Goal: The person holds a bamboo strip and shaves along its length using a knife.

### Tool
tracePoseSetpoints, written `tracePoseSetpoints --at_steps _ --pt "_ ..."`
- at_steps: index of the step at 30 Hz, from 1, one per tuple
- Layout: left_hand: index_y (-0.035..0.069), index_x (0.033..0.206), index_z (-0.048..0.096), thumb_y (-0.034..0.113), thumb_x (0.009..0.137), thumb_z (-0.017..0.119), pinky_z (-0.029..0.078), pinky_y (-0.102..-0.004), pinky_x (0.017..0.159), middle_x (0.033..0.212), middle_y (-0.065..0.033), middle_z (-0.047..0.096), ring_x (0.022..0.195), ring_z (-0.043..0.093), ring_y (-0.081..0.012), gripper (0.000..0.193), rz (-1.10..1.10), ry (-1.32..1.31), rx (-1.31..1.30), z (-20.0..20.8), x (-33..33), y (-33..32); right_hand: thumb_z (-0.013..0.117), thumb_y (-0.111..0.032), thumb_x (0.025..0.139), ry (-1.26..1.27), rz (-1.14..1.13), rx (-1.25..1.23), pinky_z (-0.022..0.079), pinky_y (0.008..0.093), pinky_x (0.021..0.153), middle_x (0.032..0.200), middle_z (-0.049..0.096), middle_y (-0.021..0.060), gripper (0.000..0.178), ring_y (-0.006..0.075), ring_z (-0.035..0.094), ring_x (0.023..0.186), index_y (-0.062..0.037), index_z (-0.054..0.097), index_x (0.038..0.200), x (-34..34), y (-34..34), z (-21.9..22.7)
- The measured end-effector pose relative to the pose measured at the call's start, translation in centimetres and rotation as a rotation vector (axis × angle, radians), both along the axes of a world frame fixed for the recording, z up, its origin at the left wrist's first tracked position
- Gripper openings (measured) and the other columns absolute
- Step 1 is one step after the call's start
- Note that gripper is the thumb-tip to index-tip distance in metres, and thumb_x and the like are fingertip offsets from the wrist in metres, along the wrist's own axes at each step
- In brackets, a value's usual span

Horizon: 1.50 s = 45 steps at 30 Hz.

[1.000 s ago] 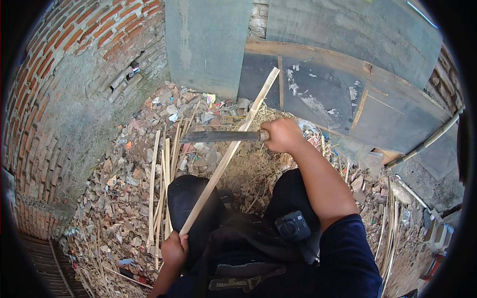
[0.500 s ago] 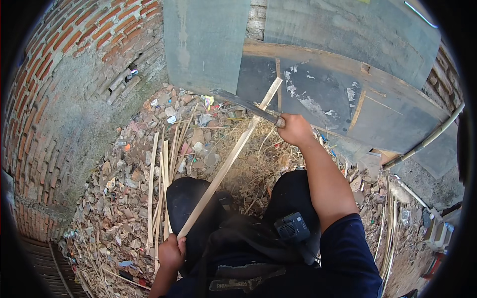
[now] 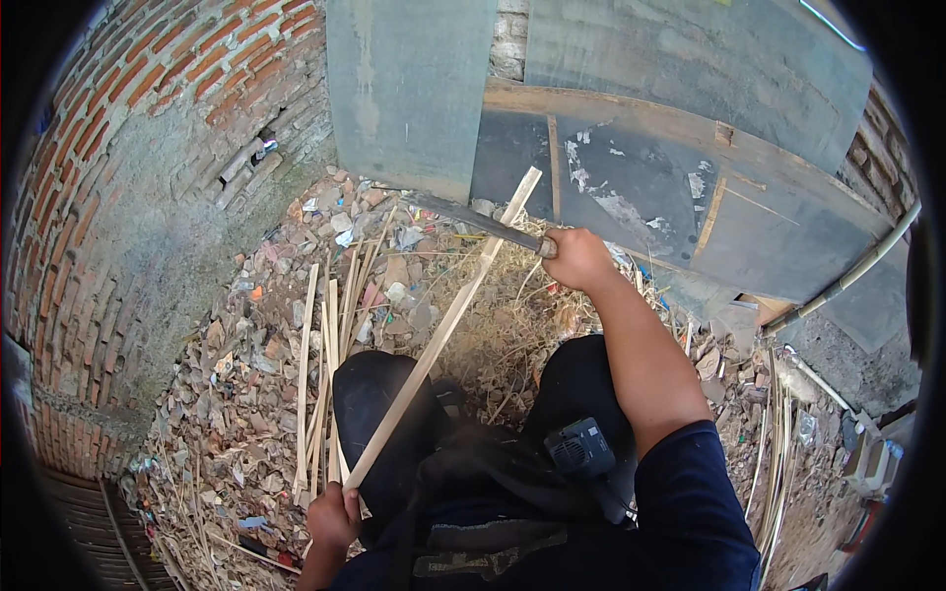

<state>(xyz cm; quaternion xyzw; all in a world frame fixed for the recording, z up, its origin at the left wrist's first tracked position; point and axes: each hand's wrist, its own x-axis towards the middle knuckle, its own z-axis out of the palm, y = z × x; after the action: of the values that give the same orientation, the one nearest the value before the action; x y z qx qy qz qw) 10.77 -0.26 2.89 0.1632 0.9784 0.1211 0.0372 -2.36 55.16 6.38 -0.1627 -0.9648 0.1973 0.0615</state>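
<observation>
My left hand [image 3: 333, 517] is closed around the lower end of a long pale split-bamboo strip [image 3: 419, 377]. The strip slants up and away to the right, passing over my left knee. Farther out, my right hand [image 3: 578, 259] grips the handle of a machete [image 3: 473, 217] with a long dark blade. That blade points left and lies across the strip near its far end; I cannot tell how deep the edge sits in it. Several similar pale strips [image 3: 304, 384] lie on the ground left of my left knee.
Rubble and litter [image 3: 236, 433] cover the ground, with dry shavings [image 3: 493, 305] between my knees. A brick wall [image 3: 148, 177] rises at left, grey panels [image 3: 409, 89] at the back. More thin strips [image 3: 776, 453] lie at right. A small dark device [image 3: 579, 450] rests by my right thigh.
The strip and my left hand have shifted slightly down and to the left. My right hand and the machete have moved a little left as well.
</observation>
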Motion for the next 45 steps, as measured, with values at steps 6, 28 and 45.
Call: tracePoseSetpoints --at_steps 6,28,45 --pt "0.003 0.085 0.052 0.029 0.098 0.055 0.046 -0.056 0.052 0.062 -0.0237 0.058 0.057 0.059 -0.0474 0.029 0.013 0.042 0.026 0.0 0.3 0.0 0.067 -0.022 0.075 -0.059 0.244 0.169 0.056 0.0495 0.084 0.09 0.073 0.0157 0.025 0.0368 0.07 0.093 -0.0136 0.072 0.098 0.1 -1.2 1.3" --pt "0.003 0.083 0.053 0.038 0.091 0.067 0.048 -0.0552 0.054 0.064 -0.0227 0.06 0.06 0.062 -0.0477 0.038 0.034 0.059 -0.063 -0.8 0.4 -4.2 0.066 -0.023 0.076 -0.004 -0.134 0.124 0.056 0.0475 0.087 0.094 0.074 0.0153 0.027 0.0361 0.07 0.094 -0.0143 0.073 0.101 0.3 3.1 -2.4" --pt "0.003 0.081 0.051 0.039 0.093 0.064 0.047 -0.0551 0.053 0.06 -0.0226 0.057 0.059 0.06 -0.0483 0.04 0.054 0.058 -0.02 -1.5 1.0 -5.0 0.069 -0.022 0.073 -0.059 0.341 0.158 0.055 0.0477 0.085 0.09 0.073 0.0147 0.029 0.0354 0.07 0.093 -0.0142 0.072 0.1 0.1 -2.3 1.7"
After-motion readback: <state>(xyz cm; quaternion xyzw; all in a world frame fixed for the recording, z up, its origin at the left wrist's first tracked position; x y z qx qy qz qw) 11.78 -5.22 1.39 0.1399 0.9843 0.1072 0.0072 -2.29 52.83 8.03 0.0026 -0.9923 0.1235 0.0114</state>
